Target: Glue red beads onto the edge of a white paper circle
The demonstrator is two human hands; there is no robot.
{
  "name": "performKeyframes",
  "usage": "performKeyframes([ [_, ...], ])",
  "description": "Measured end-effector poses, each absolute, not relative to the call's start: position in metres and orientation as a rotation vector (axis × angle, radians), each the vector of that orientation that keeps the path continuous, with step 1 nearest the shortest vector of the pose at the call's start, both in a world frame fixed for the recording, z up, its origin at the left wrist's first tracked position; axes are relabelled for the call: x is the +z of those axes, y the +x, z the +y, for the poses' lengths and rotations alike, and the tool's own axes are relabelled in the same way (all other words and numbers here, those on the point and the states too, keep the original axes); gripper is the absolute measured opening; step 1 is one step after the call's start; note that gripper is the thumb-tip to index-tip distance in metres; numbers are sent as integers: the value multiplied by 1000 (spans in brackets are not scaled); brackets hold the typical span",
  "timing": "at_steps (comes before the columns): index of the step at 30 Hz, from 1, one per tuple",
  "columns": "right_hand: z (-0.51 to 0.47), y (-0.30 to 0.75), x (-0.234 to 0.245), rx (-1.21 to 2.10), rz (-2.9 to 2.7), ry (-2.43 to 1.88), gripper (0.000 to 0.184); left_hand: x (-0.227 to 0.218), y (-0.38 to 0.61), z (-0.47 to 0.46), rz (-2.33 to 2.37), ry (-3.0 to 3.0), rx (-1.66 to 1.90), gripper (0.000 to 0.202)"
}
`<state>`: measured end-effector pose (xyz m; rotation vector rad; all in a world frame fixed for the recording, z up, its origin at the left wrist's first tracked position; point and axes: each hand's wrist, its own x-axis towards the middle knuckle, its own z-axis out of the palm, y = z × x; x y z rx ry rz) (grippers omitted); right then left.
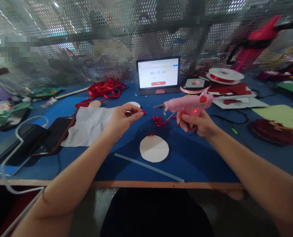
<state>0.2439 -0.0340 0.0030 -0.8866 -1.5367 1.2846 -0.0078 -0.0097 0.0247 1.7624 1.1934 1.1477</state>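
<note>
Carefully, the left hand [124,120] is pinching a tiny red piece [143,113] while the right hand [195,124] is gripping a pink glue gun [188,103] beside a paper disc [154,148].

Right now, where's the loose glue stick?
In the head view, the clear glue stick lies slantwise on the blue table near its front edge, just below the white paper circle and not touching it.

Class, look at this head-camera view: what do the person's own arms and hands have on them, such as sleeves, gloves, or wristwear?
Both arms are bare: no sleeve shows on the left arm or the right arm. The left hand and right hand wear no gloves, and neither wrist shows a watch, bracelet or cable.
</note>
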Motion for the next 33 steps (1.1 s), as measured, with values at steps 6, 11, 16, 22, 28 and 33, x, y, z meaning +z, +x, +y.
performKeyframes([
  [6, -23, 253, 3, 1105, -1314, -852, 30, 27, -13, -7, 1171, 1924, 1023, 18],
  [11, -22, 252, 2, 1057, -1285, -948, 26, 38, -20, -7, 1057, 2152, 623, 16],
  [16, -25, 248, 2, 1073, -1334, -993, 28, 37, -18, -10, 1059, 2173, 455, 11],
  [22, -26, 246, 4, 1073, -1355, -1008, 29, 33, -18, -8, 1069, 2118, 364, 9],
  [28, -27, 245, 5, 1055, -1380, -1042, 32, 34, -15, -11, 1048, 2165, 363, 8],
  [33, -27, 244, 6, 1066, -1390, -1030, 32, 33, -12, -11, 1066, 2167, 331, 10],
])
